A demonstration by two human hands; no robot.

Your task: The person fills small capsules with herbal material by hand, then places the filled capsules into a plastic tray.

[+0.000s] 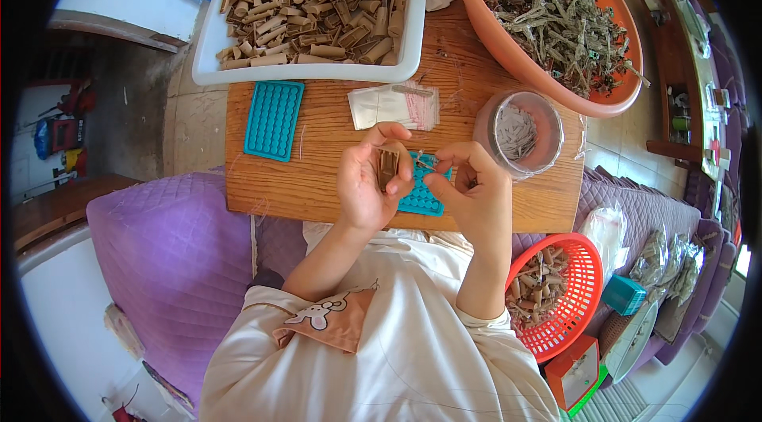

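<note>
In my left hand [361, 188], curled fingers hold a hollow brown plastic casing [387, 168] with its open side up. Close to its right, my right hand [482, 188] pinches a small thin part [425, 161], too small to make out clearly. Beneath both hands, partly hidden by them, lies a teal tray with round dimples [421, 201]. A second teal dimpled tray [272, 122] rests farther left on the wooden table [317, 176]. Clear flat plastic bags [377, 108] lie beyond my hands.
A white tub [309, 73] full of brown casings stands at the back left. An orange basin [595, 107] heaped with tangled wired parts is at the back right. Right of my hands stands a clear bucket [552, 144] with small pale pieces. A red basket [591, 287] holds more brown casings.
</note>
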